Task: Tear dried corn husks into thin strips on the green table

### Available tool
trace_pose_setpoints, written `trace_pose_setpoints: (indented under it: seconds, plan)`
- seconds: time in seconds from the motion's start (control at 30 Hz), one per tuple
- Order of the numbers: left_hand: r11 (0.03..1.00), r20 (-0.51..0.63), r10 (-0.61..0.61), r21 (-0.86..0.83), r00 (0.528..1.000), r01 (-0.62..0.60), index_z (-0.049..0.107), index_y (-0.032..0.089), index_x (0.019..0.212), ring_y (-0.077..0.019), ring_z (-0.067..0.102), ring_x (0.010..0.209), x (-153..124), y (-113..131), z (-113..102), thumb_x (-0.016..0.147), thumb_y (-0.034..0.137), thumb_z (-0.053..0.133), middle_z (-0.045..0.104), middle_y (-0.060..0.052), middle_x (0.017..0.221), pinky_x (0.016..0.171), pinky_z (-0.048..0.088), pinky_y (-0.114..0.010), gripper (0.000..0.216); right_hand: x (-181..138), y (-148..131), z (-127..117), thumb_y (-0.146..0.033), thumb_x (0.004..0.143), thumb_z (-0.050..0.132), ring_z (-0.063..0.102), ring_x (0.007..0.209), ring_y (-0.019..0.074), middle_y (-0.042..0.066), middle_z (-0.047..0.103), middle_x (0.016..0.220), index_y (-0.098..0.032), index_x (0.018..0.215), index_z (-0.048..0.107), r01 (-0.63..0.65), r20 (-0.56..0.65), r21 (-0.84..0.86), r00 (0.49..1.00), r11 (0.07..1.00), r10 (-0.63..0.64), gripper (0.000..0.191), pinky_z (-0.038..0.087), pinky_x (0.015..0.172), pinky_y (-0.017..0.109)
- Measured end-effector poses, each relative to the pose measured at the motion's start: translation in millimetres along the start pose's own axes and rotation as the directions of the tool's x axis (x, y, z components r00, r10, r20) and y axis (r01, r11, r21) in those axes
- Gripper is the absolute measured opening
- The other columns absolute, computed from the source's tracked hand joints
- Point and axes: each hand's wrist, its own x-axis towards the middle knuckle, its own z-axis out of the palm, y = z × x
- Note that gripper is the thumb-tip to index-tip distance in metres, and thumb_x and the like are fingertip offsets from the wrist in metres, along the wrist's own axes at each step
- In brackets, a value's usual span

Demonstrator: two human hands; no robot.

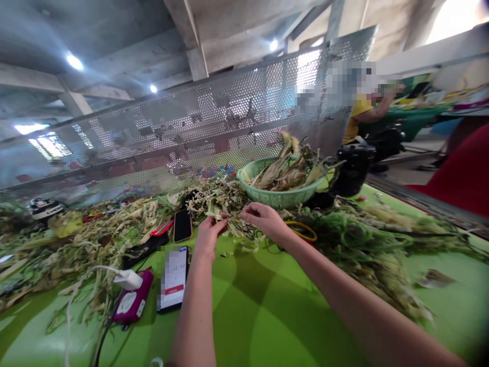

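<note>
My left hand (209, 233) is closed in a pinch on a pale corn husk piece (214, 208) that sticks up above the fingertips. To its right, my right hand (267, 220) is also pinched, with a thin husk strip (234, 218) running between the two hands; its fingertips are at the strip's end. Just behind them lies a pile of curled, dried husk pieces (225, 192). Small husk scraps (248, 247) are scattered on the green tabletop (244, 316) below the hands.
A green plastic basket (282, 198) holds dried husks. Two phones (182, 225), red-handled scissors (162, 228) and a purple power strip (134, 298) with a white charger lie left. Loose husk heaps and a yellow ring (305, 235) flank my arms. A perforated metal panel (214, 122) stands behind; a person in yellow (361, 114) sits beyond.
</note>
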Motion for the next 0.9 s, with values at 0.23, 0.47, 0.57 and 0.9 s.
trace_pose_setpoints:
  seconds: [0.23,0.47,0.57,0.9]
  plan:
    - [0.998,0.116,-0.015,0.070,0.993,0.007,0.067,0.015,0.086,-0.0138,0.063,0.073,-6,3,6,0.059,0.027,0.077,0.069,-0.003,0.081,0.080,0.048,-0.029,0.031,-2,6,12,-0.034,0.068,0.066,0.053,0.052,0.0115,-0.003,0.057,0.064,-0.016,0.083,0.057,-0.197,0.199,0.274,0.969,0.941,0.145,0.025,0.045,0.052,0.024]
    - [0.981,0.060,-0.065,0.186,0.996,0.053,0.067,0.015,0.083,-0.0134,0.059,0.061,-8,6,7,0.064,0.041,0.073,0.066,-0.003,0.073,0.066,0.048,-0.028,0.032,2,16,10,-0.036,0.071,0.063,0.049,0.058,0.0108,-0.001,0.060,0.064,-0.014,0.076,0.064,-0.020,0.103,0.040,0.995,0.999,0.016,0.022,0.037,0.054,0.021]
    - [0.982,0.050,-0.050,0.183,0.998,0.040,0.066,0.015,0.078,-0.0134,0.058,0.061,-6,3,8,0.064,0.042,0.073,0.064,-0.003,0.071,0.065,0.047,-0.027,0.031,1,13,11,-0.032,0.074,0.061,0.048,0.058,0.0106,-0.002,0.060,0.063,-0.015,0.073,0.066,0.025,0.101,-0.094,0.995,0.995,-0.015,0.018,0.035,0.054,0.021]
    - [0.928,0.139,0.040,0.362,0.989,-0.088,0.062,0.017,0.072,-0.0154,0.055,0.060,-4,1,9,0.069,0.040,0.067,0.061,-0.002,0.065,0.063,0.043,-0.028,0.024,0,-5,-10,-0.032,0.073,0.067,0.058,0.080,0.0166,0.007,0.059,0.112,-0.024,0.109,0.066,0.158,-0.038,-0.209,0.985,0.965,-0.169,0.036,0.048,0.074,0.029]
